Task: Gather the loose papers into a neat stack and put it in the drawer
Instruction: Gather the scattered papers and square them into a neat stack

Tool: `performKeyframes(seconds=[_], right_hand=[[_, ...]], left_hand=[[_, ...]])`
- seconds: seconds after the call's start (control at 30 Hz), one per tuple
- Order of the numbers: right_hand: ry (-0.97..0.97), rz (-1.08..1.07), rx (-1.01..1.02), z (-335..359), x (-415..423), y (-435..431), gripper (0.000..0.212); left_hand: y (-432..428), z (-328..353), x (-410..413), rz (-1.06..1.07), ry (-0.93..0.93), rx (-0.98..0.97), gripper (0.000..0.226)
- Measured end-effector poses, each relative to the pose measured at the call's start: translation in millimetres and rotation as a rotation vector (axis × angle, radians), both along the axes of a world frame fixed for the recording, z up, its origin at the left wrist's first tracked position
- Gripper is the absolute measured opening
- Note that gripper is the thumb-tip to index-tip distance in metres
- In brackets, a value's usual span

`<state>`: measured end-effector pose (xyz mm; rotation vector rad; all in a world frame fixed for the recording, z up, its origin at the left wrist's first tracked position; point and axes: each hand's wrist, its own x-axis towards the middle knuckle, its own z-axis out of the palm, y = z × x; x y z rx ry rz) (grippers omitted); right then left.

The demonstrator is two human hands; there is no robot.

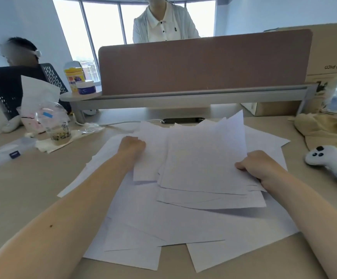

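papers btwn both hands, left hand & right hand gripping edges

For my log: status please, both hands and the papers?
Left hand grips lifted sheets. Right hand grips bundle. Loose papers scattered on desk. Drawer not in view.

**Matt paper, smooth desk**

The papers are thin, matt white paper; the desk beneath is smooth, pale, wood-look. Beyond the left hand stands a matt brown felt-like screen; to its left, a clear glossy plastic cup. Right of the right hand, a soft cloth toy.
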<state>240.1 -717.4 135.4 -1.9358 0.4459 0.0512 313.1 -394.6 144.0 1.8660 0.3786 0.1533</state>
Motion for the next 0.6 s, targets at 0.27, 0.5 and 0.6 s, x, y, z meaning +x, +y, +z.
performKeyframes(seconds=[0.27,0.5,0.6], right_hand=[[-0.003,0.053,0.137,15,-15,15,0.023],[-0.042,0.062,0.466,25,-24,40,0.016],[-0.017,0.09,0.585,24,-23,46,0.033]], left_hand=[[10,66,-49,0.22,-0.865,0.629,0.025],[-24,11,-102,-0.593,-0.843,1.053,0.028],[-21,-7,-114,-0.811,-0.728,1.064,0.032]])
